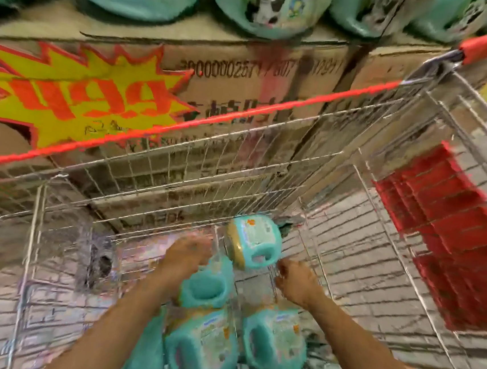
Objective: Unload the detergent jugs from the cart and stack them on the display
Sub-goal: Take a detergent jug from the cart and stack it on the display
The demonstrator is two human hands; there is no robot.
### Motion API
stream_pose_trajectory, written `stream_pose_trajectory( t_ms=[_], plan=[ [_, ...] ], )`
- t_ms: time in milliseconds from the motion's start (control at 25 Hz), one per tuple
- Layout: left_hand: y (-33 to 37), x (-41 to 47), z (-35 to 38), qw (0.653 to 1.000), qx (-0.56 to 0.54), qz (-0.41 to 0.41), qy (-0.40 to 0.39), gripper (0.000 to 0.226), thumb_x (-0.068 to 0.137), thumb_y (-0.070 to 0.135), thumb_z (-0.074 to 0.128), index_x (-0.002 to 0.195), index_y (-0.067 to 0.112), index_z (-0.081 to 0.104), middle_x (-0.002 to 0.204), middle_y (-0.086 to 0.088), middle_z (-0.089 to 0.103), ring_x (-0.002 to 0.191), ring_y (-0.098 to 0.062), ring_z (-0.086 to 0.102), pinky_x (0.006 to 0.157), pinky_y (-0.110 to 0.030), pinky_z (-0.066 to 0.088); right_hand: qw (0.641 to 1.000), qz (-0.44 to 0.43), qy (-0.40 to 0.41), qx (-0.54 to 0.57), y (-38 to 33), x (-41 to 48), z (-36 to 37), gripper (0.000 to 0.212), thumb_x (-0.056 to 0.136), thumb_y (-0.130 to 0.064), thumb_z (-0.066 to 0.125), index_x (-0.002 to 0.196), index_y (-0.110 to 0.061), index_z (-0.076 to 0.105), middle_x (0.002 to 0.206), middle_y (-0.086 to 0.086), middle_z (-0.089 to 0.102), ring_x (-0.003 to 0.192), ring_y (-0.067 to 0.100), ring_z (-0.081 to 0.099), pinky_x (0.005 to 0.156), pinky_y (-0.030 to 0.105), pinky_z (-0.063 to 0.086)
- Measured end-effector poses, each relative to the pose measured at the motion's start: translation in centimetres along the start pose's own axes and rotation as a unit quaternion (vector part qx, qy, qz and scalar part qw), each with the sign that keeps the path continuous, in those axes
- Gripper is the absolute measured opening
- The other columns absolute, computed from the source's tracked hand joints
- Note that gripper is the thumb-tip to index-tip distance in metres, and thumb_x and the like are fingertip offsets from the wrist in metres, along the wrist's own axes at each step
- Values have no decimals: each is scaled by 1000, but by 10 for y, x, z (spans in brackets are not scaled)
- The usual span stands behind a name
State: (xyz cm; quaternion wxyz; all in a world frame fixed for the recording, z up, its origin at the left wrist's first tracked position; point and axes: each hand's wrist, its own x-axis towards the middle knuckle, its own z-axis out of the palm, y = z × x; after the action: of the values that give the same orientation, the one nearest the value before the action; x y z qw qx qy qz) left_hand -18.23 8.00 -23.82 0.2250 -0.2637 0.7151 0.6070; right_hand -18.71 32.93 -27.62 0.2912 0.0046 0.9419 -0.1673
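Observation:
Several teal detergent jugs lie in the wire cart (270,145). My left hand (189,252) reaches down into the cart and grips the top of one jug (207,288), whose handle faces me. Just right of it, another jug (253,241) with a yellowish cap end leans against the cart's far wall. My right hand (297,281) hovers beside this jug's handle with its fingers loosely curled, a small gap away. Two more jugs (202,350) (274,345) lie nearer to me between my forearms. The frame is blurred.
Behind the cart stands a stack of cardboard boxes (247,74) with a yellow and red price star (81,94). Teal packs with a panda picture (271,2) rest on top of the boxes. The cart's red child seat flap (451,234) is at the right.

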Motion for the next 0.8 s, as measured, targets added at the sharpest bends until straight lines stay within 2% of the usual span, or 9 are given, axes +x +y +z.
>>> stream_pose_trajectory(
  t_ms=[80, 200, 320, 400, 520, 640, 720, 800],
  plan=[
    [-12, 25, 15, 1000, 4, -12, 12, 16, 94, 15, 61, 78, 17, 62, 74, -6, 62, 63, -15, 52, 45, -16, 35, 1000, -20, -21, 3, 13, 37, 28, 40, 87, -14, 57, 126, -6, 56, 122, 18, 62, 113, 33, 58, 87, 32, 45],
    [-47, 53, 30, 998, -6, -41, 40, 15, 91, 13, 63, 78, 20, 64, 67, -1, 62, 59, -10, 52, 42, -12, 37, 998, -37, -54, -15, 29, 85, 67, 56, 89, -20, 59, 141, -10, 43, 140, 16, 51, 129, 29, 47, 103, 32, 38],
    [-85, 71, 39, 990, -42, -110, 75, 19, 90, 9, 64, 79, 25, 63, 69, 4, 62, 63, -7, 55, 49, -17, 38, 997, -33, -69, -15, 45, 126, 105, 58, 86, -15, 62, 139, -6, 43, 139, 17, 51, 127, 32, 48, 102, 32, 37],
    [-106, 78, 41, 982, -68, -153, 84, 21, 90, 7, 61, 83, 26, 63, 69, 4, 62, 63, -6, 55, 48, -16, 36, 996, -34, -70, -48, 52, 145, 127, 57, 83, -13, 62, 137, -6, 43, 136, 15, 52, 124, 33, 50, 99, 33, 39],
    [-130, 83, 41, 979, -92, -162, 82, 20, 89, 3, 62, 85, 23, 65, 66, 1, 58, 60, -8, 51, 46, -15, 34, 974, -69, -74, -201, 59, 167, 149, 49, 83, -18, 60, 129, -8, 45, 131, 11, 53, 122, 30, 47, 105, 36, 32],
    [-141, 81, 35, 976, -114, -160, 93, 20, 89, 4, 63, 83, 23, 67, 70, -2, 61, 67, -13, 53, 58, -22, 38, 946, -93, -61, -304, 57, 180, 153, 42, 90, -18, 54, 129, -6, 44, 131, 13, 53, 121, 32, 48, 105, 39, 32],
    [-143, 78, 31, 971, -144, -164, 101, 19, 89, 4, 63, 85, 22, 67, 72, -4, 63, 72, -16, 56, 68, -28, 41, 946, -102, -44, -303, 54, 181, 149, 37, 94, -22, 51, 128, -7, 45, 130, 14, 55, 118, 32, 49, 99, 37, 36],
    [-141, 71, 32, 971, -136, -169, 100, 10, 84, 10, 71, 88, 19, 69, 68, -2, 65, 70, -16, 57, 67, -28, 43, 958, -113, -26, -261, 49, 175, 139, 34, 97, -25, 49, 126, -9, 46, 127, 13, 57, 116, 31, 51, 96, 37, 37]
  ],
)
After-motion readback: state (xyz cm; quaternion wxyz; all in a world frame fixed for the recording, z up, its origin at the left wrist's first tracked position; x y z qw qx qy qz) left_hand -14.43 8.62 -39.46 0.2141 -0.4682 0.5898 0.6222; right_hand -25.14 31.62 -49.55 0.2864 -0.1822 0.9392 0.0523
